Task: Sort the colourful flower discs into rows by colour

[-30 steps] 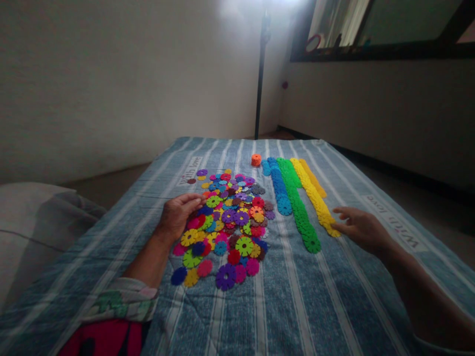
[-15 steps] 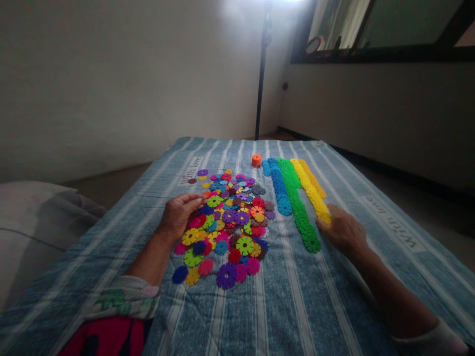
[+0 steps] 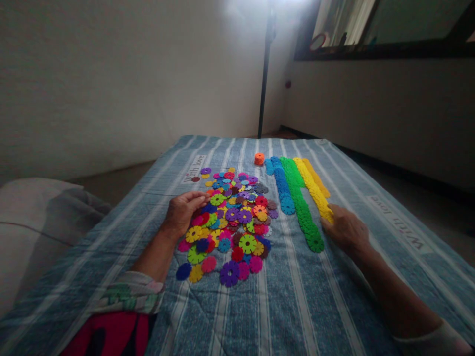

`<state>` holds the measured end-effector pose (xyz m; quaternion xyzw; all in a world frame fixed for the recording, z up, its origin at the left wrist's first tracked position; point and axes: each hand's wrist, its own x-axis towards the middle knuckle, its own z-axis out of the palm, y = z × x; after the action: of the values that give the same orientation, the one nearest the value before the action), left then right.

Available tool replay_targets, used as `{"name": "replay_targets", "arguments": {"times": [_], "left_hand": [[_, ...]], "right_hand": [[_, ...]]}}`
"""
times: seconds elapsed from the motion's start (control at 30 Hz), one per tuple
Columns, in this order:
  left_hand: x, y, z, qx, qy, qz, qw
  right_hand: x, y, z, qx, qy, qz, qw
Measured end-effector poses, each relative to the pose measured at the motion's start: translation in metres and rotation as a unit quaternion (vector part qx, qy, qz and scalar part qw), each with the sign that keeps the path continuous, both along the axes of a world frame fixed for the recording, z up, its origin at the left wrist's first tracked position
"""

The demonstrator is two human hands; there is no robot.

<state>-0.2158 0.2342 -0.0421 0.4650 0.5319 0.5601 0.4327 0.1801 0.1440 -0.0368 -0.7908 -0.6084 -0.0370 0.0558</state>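
Observation:
A loose heap of notched, flower-shaped plastic discs point(image 3: 232, 214) in many colours lies mid-table. At its left edge my left hand point(image 3: 184, 211) has thumb and fingers pinched together beside an orange disc; what is between them, if anything, is hidden. To the right, overlapping discs form colour rows: blue point(image 3: 282, 187), green point(image 3: 305, 215), yellow point(image 3: 313, 185) and a shorter amber row point(image 3: 319, 181). My right hand point(image 3: 347, 227) is closed at the near end of the yellow row, its fingertips on a yellow disc there and partly covering it.
A short stack of orange discs point(image 3: 259, 159) stands beyond the rows. Striped blue cloth point(image 3: 334, 306) covers the table. Behind the far edge rises a lamp stand point(image 3: 264, 84). A pale draped shape point(image 3: 40, 232) is at the left.
The view has shifted slightly, so everything sits a little further right. Both hands keep nearly the same places at the heap and the yellow row.

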Motion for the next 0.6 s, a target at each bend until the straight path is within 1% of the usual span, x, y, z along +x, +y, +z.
{"name": "replay_targets", "arguments": {"times": [0.27, 0.43, 0.6], "left_hand": [[-0.0005, -0.0002, -0.0007, 0.002, -0.002, -0.002, 1.0], [0.0004, -0.0009, -0.0005, 0.002, -0.005, -0.001, 1.0], [0.0019, -0.0028, -0.0017, -0.004, -0.013, 0.004, 1.0]], "right_hand": [[-0.0018, -0.0018, 0.0046, -0.001, 0.003, -0.007, 1.0], [-0.0031, -0.002, 0.0018, 0.002, -0.015, 0.001, 1.0], [0.0006, -0.0049, 0.0013, 0.014, -0.01, 0.001, 1.0]]}}
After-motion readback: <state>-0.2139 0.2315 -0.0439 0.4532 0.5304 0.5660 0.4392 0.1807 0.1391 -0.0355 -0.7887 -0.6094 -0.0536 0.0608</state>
